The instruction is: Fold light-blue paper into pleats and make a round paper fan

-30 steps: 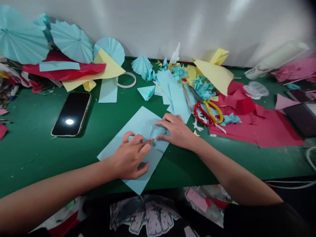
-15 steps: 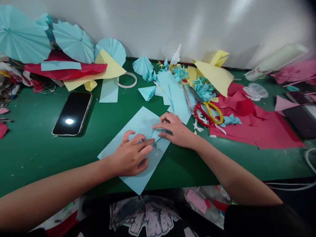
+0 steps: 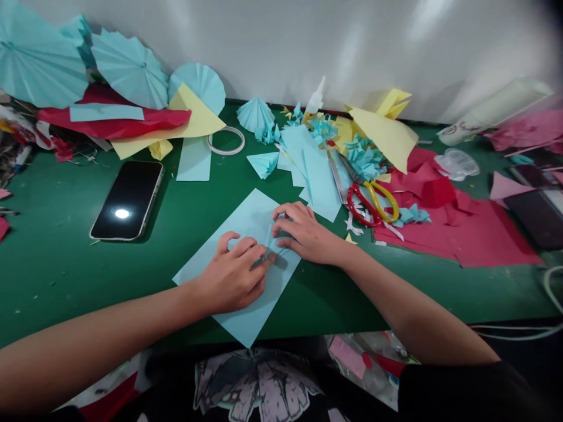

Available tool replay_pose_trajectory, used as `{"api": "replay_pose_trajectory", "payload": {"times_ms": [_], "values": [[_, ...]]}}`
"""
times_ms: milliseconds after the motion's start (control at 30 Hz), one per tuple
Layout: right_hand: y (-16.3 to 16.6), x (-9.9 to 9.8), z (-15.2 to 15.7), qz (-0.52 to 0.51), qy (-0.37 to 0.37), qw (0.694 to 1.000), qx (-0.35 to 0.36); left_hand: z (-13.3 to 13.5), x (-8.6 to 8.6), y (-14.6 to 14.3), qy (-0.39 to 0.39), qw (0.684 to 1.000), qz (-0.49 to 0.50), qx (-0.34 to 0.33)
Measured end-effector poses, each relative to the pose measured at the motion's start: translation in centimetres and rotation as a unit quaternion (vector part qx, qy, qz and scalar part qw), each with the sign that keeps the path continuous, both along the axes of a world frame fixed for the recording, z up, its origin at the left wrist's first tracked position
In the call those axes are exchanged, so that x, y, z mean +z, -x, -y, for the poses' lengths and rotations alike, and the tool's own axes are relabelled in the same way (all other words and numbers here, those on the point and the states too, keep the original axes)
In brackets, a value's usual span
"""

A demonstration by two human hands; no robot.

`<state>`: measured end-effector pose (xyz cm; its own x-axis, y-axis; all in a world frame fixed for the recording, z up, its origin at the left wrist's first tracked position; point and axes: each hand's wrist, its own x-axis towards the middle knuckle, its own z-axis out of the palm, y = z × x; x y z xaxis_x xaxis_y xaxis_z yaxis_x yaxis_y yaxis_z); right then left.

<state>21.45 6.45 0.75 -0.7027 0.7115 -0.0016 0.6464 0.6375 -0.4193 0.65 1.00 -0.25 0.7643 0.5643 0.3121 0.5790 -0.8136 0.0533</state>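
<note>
Both hands work at the near edge of the table (image 3: 57,258). The left hand (image 3: 233,275) lies knuckles up on the light blue sheet (image 3: 237,225), its fingers curled and their tips pinching a small raised fold. The right hand (image 3: 303,234) meets it from the right, fingers bent, gripping the same gathered fold (image 3: 276,245) from the far side. The step in hand looks like pleating the sheet's right corner. A further crease would call for holding the gathered folds tight with one hand while the other presses a fresh fold flat beside them.

The sheet lies flat and skewed on the green surface, mostly under and to the left of the hands, one corner pointing toward the person.

Farther off, a dark phone (image 3: 127,199) rests to the left, well apart. Red and yellow scissors (image 3: 372,202) lie to the right, near the right hand, beside red paper (image 3: 457,228). A small blue cone (image 3: 263,164) and a tape ring (image 3: 225,140) sit beyond. Blue paper fans (image 3: 127,70) lean at the far left wall.
</note>
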Motion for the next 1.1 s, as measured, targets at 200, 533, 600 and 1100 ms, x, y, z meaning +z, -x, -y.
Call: {"api": "replay_pose_trajectory", "payload": {"times_ms": [200,533,600,1100], "values": [[0.28,0.32,-0.28,-0.001,0.015,0.999,0.033,-0.01,-0.01,-0.03,-0.014,1.0,-0.001,-0.001],[-0.46,-0.13,-0.81,-0.102,0.076,0.99,0.06,-0.27,-0.09,0.19,0.016,0.999,0.011,-0.028],[-0.48,-0.22,-0.82,-0.111,0.075,0.989,0.054,-0.33,-0.22,0.22,0.02,0.999,0.011,-0.043],[-0.45,-0.43,-0.48,-0.135,0.041,0.989,0.041,0.07,-0.18,0.25,0.026,0.999,0.0,-0.033]]}}
